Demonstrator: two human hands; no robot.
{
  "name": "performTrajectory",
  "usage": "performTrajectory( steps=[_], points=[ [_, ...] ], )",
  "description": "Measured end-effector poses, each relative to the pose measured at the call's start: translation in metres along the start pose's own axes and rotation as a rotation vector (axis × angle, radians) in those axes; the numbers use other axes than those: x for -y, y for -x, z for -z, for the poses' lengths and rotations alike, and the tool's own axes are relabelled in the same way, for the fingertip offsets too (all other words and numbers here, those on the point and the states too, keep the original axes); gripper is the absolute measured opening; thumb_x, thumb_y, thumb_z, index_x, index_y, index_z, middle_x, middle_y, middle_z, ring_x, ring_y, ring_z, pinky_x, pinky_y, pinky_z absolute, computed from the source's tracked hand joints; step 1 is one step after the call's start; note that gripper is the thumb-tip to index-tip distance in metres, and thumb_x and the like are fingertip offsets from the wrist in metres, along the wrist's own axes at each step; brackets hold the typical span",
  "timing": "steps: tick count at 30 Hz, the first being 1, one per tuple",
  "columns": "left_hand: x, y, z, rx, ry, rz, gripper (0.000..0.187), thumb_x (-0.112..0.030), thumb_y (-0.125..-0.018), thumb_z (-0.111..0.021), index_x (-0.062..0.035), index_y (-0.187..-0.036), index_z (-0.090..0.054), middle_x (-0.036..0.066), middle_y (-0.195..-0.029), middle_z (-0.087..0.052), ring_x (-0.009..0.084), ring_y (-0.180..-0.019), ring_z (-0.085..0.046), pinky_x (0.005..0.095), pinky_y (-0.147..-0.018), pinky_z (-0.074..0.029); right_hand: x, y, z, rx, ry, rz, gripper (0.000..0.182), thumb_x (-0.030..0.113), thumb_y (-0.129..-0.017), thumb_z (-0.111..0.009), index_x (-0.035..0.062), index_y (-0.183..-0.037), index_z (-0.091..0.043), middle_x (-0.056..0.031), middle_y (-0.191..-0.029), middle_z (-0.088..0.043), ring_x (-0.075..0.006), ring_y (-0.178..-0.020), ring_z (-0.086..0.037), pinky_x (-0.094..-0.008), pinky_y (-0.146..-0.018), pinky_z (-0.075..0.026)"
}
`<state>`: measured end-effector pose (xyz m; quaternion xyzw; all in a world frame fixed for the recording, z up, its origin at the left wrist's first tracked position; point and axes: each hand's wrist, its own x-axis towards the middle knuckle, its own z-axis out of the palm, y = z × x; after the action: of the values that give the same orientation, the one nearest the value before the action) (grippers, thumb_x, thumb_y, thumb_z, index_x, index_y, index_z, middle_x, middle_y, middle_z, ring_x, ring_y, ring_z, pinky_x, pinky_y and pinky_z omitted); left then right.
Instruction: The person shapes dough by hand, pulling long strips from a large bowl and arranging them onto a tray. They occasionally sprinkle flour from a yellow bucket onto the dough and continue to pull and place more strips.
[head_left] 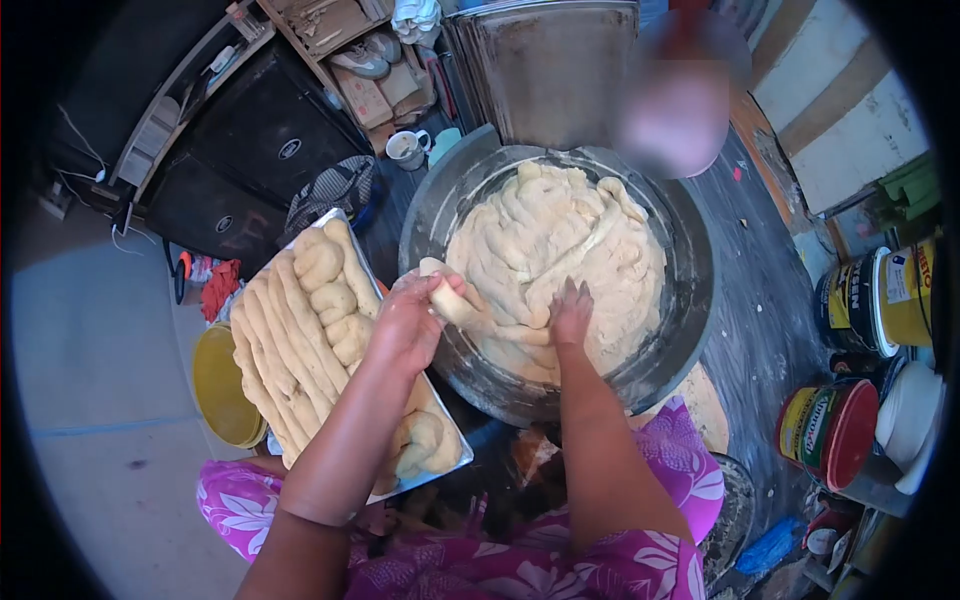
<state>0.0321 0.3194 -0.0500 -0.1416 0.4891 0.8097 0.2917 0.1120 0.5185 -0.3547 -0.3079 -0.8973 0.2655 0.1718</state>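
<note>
A pink flowered garment (560, 565) is seen nearest, at the bottom of the view, with both forearms reaching forward from it. The left hand (408, 322) is closed around a small piece of dough (452, 300), which is pinched between fingers and thumb and sticks out past them toward the right. The right hand (571, 312) is pressed palm-down, fingers spread, into the large mass of dough (560, 250); nothing is gripped by it, and its fingertips are sunk slightly into the soft surface. The two hands are kept near each other, the held piece lying between them just above the near edge of the mass.

The mass is contained in a wide metal bowl (690, 300), whose near rim is passed over by both wrists. Directly under the left forearm and out to its left, a tray (440, 470) is laid with shaped dough rolls (300, 330), long strips and knotted pieces set side by side. A yellow lid (220, 390) is seen beyond the tray's outer edge.

Well to the right of the right hand, several paint tins (850, 430) are stacked. Beyond the bowl, a mug (406, 148) and a metal sheet (555, 65) are placed.
</note>
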Motion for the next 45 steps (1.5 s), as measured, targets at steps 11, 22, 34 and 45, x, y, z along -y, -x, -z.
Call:
performTrajectory(
  steps=[11, 22, 34, 45],
  points=[
    [-0.006, -0.055, -0.066, 0.012, -0.713, 0.053, 0.063, -0.040, -0.079, -0.062, -0.0026, -0.126, -0.042, 0.016, -0.125, -0.049, 0.0274, -0.121, -0.039, 0.0407, -0.101, -0.030, -0.041, -0.100, 0.058, 0.409, -1.350, -0.887, 0.022, 0.014, -0.084, -0.061, 0.0057, -0.104, -0.055, -0.0015, -0.066, -0.054, -0.0187, -0.063, -0.060, -0.0329, -0.056, -0.052],
    [-0.016, -0.033, -0.022, 0.313, -0.799, 0.087, 0.060, -0.038, -0.080, -0.062, 0.0044, -0.120, -0.051, 0.016, -0.124, -0.052, 0.0255, -0.123, -0.039, 0.0344, -0.104, -0.024, 0.035, -0.162, 0.099, 0.710, -0.286, 0.010, 0.025, -0.003, -0.071, -0.051, -0.0029, -0.093, -0.063, -0.0086, -0.071, -0.061, -0.0180, -0.056, -0.056, -0.0318, -0.050, -0.045],
    [-0.019, -0.020, -0.022, 0.386, -0.799, 0.056, 0.057, -0.040, -0.081, -0.060, -0.0008, -0.121, -0.051, 0.010, -0.115, -0.057, 0.0200, -0.110, -0.049, 0.0323, -0.096, -0.032, -0.006, -0.057, -0.002, -0.113, -0.194, -0.355, 0.054, 0.034, -0.085, -0.053, -0.0053, -0.122, -0.046, -0.0288, -0.117, -0.051, -0.0372, -0.109, -0.050, -0.0422, -0.094, -0.038],
    [-0.023, -0.005, -0.016, 0.376, -0.805, 0.036, 0.053, -0.037, -0.082, -0.061, -0.0025, -0.122, -0.052, 0.010, -0.114, -0.057, 0.0193, -0.109, -0.050, 0.0323, -0.096, -0.033, 0.027, 0.017, 0.043, 0.226, -0.196, -0.323, 0.079, 0.053, -0.078, -0.056, 0.0002, -0.133, -0.037, -0.0225, -0.142, -0.028, -0.0313, -0.135, -0.022, -0.0532, -0.108, -0.013]
  ],
)
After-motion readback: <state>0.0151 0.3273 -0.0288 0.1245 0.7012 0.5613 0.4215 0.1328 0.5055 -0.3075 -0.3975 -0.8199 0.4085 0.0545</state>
